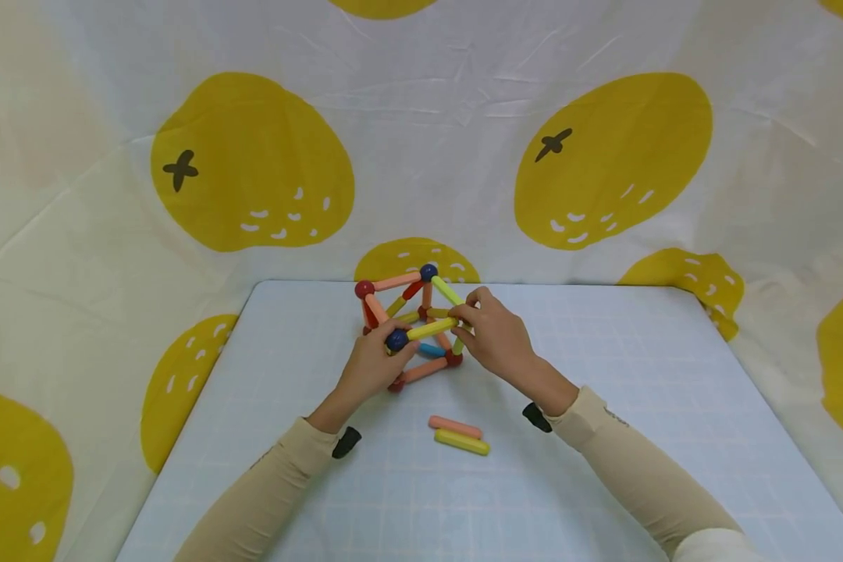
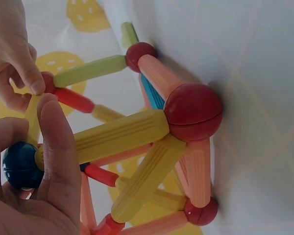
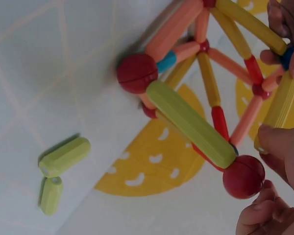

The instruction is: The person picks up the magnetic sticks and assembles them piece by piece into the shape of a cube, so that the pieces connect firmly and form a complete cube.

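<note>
A frame of magnetic sticks and balls stands on the table, with red balls point(image 2: 193, 111) along its base. My left hand point(image 1: 375, 361) holds a dark blue ball point(image 1: 396, 339) at a near upper corner, thumb and fingers around it. From that ball a yellow stick point(image 1: 432, 328) runs to the right. My right hand point(image 1: 495, 332) pinches this stick's far end between thumb and finger. Beside those fingers, a red ball point(image 3: 243, 177) tops a light green upright stick point(image 3: 191, 125); other right-hand fingers are at its underside. In the head view the right hand hides this red ball.
A loose pink stick point(image 1: 455, 426) and a yellow stick point(image 1: 461, 442) lie side by side in front of the frame. Two short green sticks point(image 3: 64, 156) rest on the table in the right wrist view. A fruit-print cloth point(image 1: 435, 156) hangs behind the table.
</note>
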A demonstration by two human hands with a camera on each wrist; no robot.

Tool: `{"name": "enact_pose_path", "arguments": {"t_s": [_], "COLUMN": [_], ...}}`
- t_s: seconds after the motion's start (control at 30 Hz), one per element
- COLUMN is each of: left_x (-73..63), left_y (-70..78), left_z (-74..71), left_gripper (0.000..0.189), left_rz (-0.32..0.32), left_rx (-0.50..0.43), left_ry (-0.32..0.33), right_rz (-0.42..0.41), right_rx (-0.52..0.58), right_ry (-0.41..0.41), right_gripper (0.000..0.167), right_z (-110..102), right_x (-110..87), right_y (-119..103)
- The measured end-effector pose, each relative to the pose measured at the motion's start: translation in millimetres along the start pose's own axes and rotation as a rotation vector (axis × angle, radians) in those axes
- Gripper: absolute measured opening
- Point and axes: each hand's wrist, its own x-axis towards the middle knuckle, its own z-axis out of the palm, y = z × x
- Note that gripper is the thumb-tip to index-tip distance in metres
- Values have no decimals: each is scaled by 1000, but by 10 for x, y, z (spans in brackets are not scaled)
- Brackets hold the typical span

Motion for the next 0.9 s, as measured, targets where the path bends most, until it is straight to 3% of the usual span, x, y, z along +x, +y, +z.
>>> {"name": "enact_pose_path", "arguments": {"t_s": [0.3,0.53,0.9], "left_x": [-6,-14,4], "left_y": [-27,-40,-131], "left_z": [-36,-82,-211], "left_gripper": [33,34,37], "left_rz": [-37,-33,-15], "left_rx": [-29,-61,7], "left_ry": [-19,-58,-58], "right_rz": [-32,-80,-39], "right_rx": [9,125,235], "right_ry": [30,-1,-71], "right_gripper": [25,23,25], "right_z": [13,24,27], "right_x": [12,27,37], "right_y": [-1,-34,-127]}}
